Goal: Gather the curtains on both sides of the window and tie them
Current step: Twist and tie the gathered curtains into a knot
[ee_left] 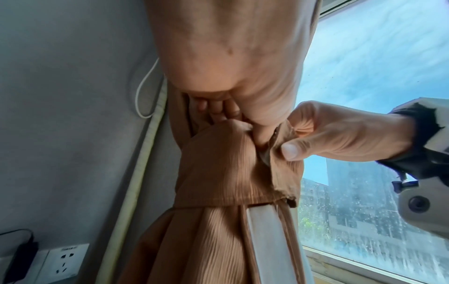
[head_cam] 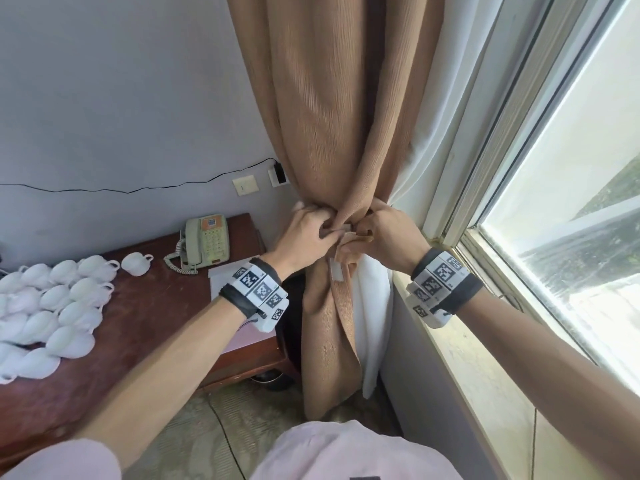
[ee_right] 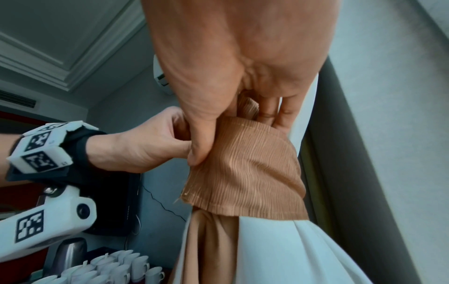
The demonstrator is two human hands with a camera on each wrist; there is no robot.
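We pinch the two ends of the tan tieback band [ee_left: 226, 169] with left hand [head_cam: 306, 233] and right hand [head_cam: 389, 237], both clamped tight, keeping the gathered brown curtain [head_cam: 343, 133] bunched for fastening.

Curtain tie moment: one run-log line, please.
stage: fastening tie-back | left hand: pinches tie-back end | right hand: pinches other end | curtain: gathered | tie: not yet closed

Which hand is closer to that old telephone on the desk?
Left. The left hand grips the tie band on the curtain just right of the telephone; the right hand is farther, toward the window.
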